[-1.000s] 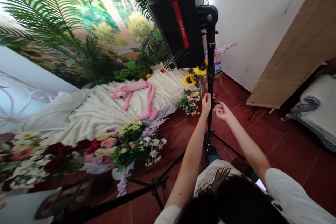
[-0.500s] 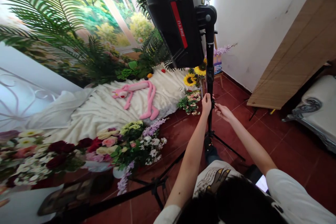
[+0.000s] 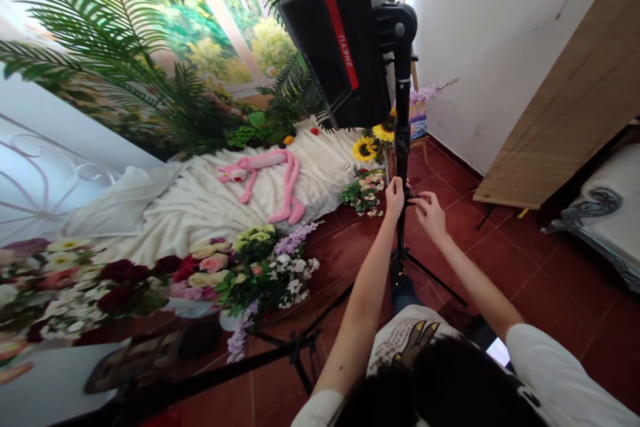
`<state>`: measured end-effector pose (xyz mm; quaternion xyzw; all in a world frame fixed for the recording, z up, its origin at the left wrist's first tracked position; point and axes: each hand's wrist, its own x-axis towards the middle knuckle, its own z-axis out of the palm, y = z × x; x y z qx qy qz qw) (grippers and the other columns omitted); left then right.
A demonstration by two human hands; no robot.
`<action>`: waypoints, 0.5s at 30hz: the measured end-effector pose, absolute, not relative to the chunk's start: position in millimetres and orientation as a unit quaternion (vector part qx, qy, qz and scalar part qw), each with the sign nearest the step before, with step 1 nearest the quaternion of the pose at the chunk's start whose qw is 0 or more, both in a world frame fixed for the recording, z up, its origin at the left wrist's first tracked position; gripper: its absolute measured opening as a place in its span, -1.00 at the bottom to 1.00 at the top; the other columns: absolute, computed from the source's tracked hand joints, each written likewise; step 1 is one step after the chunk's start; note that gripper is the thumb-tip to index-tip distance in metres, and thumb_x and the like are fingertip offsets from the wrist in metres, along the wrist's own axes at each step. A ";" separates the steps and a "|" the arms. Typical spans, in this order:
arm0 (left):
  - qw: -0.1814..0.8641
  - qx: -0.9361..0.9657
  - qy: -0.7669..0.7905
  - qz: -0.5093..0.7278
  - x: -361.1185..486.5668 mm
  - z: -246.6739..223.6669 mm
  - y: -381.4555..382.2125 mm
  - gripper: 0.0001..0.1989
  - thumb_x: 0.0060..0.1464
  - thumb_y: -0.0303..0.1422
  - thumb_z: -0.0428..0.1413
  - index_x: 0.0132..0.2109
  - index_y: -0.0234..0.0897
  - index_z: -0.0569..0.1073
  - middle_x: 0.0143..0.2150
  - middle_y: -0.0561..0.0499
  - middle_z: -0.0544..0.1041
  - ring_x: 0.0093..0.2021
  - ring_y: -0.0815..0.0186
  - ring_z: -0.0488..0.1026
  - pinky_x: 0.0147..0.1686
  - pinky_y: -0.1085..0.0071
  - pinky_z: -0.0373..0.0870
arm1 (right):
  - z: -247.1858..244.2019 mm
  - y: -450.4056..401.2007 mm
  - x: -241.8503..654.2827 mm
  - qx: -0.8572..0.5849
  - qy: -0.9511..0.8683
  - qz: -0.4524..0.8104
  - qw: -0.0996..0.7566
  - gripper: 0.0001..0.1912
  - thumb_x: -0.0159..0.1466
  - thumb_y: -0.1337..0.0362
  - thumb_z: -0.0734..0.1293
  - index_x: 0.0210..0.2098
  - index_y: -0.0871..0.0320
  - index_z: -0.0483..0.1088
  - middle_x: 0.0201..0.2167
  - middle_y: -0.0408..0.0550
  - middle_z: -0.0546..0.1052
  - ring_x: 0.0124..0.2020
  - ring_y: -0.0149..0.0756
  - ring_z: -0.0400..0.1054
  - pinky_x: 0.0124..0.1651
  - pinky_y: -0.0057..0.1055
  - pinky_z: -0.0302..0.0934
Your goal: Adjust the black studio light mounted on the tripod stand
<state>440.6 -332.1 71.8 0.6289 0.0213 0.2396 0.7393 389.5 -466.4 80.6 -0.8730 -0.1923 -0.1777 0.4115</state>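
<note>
A black studio light [image 3: 340, 47] with a red stripe is mounted on top of a black light stand [image 3: 401, 127]. My left hand [image 3: 395, 197] is wrapped round the stand's pole, partway down. Just right of the pole, my right hand [image 3: 430, 213] pinches a small black knob [image 3: 413, 197] on the stand's collar. The stand rises upright from spread tripod legs [image 3: 435, 277] on the red tiled floor. The tips of my left fingers are partly hidden behind the pole.
A pink plush panther [image 3: 287, 187] lies on a cream blanket [image 3: 170, 213]. Flowers [image 3: 215, 273] line its front, with sunflowers [image 3: 365, 148] beyond. Another black stand [image 3: 280, 351] crosses the lower left. A wooden panel [image 3: 555, 107] and a silver-framed couch [image 3: 595, 213] stand right.
My right hand has turned at the knob, its fingers now higher and the wrist more upright. My left hand stays on the pole. The view has shifted slightly.
</note>
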 end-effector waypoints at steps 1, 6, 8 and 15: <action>0.740 0.628 0.022 0.240 440.3 72.3 -332.0 -0.38 0.14 0.24 -0.05 -0.39 -0.25 0.44 -0.38 -0.01 0.52 -0.40 0.40 0.43 -0.31 0.46 0.41 | 80.0 -465.8 387.7 -0.871 -0.187 -0.177 0.419 -0.69 0.34 0.27 0.20 -0.10 0.04 0.56 0.03 0.07 0.42 -0.11 -0.20 0.42 -0.10 -0.30 0.36; 0.745 0.623 0.024 0.236 439.2 75.3 -332.6 -0.37 0.13 0.26 -0.05 -0.38 -0.26 0.45 -0.40 0.01 0.50 -0.45 0.42 0.40 -0.37 0.46 0.41 | 75.9 -464.5 380.0 -0.841 -0.168 -0.134 0.496 -0.80 0.28 0.24 0.29 -0.18 0.00 0.55 0.17 0.05 0.30 -0.09 -0.19 0.37 -0.01 -0.19 0.38; 0.742 0.627 0.024 0.235 438.5 76.5 -332.9 -0.35 0.11 0.28 -0.06 -0.38 -0.25 0.44 -0.41 0.01 0.49 -0.48 0.42 0.40 -0.41 0.47 0.41 | 74.7 -463.5 378.2 -0.822 -0.149 -0.141 0.531 -0.87 0.24 0.25 0.31 -0.27 0.04 0.51 0.13 0.08 0.32 -0.01 -0.13 0.35 0.10 -0.12 0.34; 0.757 0.611 0.011 0.231 437.2 75.0 -331.8 -0.41 0.15 0.22 -0.03 -0.36 -0.26 0.45 -0.42 0.02 0.48 -0.43 0.41 0.42 -0.35 0.46 0.45 | 110.7 -442.7 389.1 -0.746 -0.126 -0.191 0.626 -0.62 0.21 0.16 0.38 0.00 0.05 0.31 0.06 0.11 0.41 0.15 -0.12 0.30 0.33 -0.07 0.14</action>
